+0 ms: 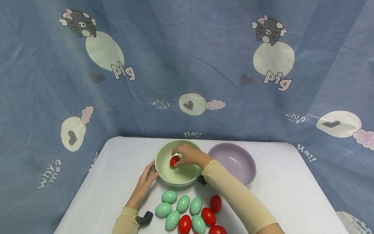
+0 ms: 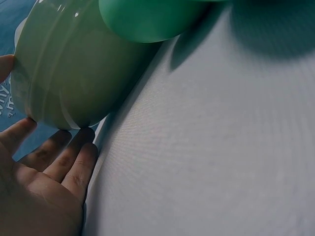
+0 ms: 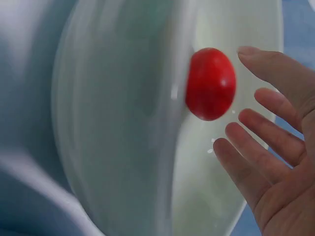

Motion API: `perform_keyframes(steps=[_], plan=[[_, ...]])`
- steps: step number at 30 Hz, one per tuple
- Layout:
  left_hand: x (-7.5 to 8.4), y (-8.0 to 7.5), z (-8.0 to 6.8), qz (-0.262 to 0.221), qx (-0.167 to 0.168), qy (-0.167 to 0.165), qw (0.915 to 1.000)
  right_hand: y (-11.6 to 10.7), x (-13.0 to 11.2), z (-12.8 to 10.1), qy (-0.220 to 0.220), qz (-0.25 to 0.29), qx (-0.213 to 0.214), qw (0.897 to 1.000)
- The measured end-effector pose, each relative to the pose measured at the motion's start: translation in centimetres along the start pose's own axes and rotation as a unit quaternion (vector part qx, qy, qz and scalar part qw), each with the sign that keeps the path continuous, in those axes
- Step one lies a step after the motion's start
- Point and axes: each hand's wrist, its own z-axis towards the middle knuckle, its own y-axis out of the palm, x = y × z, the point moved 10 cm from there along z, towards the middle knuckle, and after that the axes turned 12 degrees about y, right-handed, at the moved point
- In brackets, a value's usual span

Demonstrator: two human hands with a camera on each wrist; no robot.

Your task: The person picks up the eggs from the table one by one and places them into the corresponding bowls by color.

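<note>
A light green bowl [image 1: 179, 177] stands at the back of the table with one red egg [image 1: 174, 161] inside it. My right hand [image 1: 188, 154] is over the bowl; in the right wrist view its fingers [image 3: 246, 147] are spread, apart from the red egg. My left hand [image 1: 147, 179] rests against the bowl's left side, and in the left wrist view its fingertips [image 2: 87, 150] touch the lower outer wall with the fingers nearly straight. The bowl's right edge is partly hidden behind my right forearm.
A purple bowl [image 1: 233, 159] sits right of the green one, partly behind the right sleeve [image 1: 233, 195]. In front lie several mint green eggs [image 1: 172, 220] and several red eggs [image 1: 208, 216]. A blue printed curtain [image 1: 187, 65] hangs behind the white table [image 1: 292, 195].
</note>
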Motion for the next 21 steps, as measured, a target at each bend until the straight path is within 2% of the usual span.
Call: perform_keyframes(steps=[6, 13, 21], plan=[[0.1, 0.0, -0.1, 0.002, -0.001, -0.002, 1.0, -1.2, -0.2, -2.1, -0.03, 0.036, 0.016, 0.999], [0.3, 0.1, 0.0, 0.002, -0.001, -0.001, 1.0, -2.3, 0.5, -4.8, -0.011, 0.082, 0.037, 0.996], [0.1, 0.0, -0.1, 0.006, 0.001, -0.005, 1.0, -2.1, 1.2, -8.4, 0.003, 0.088, 0.061, 0.994]])
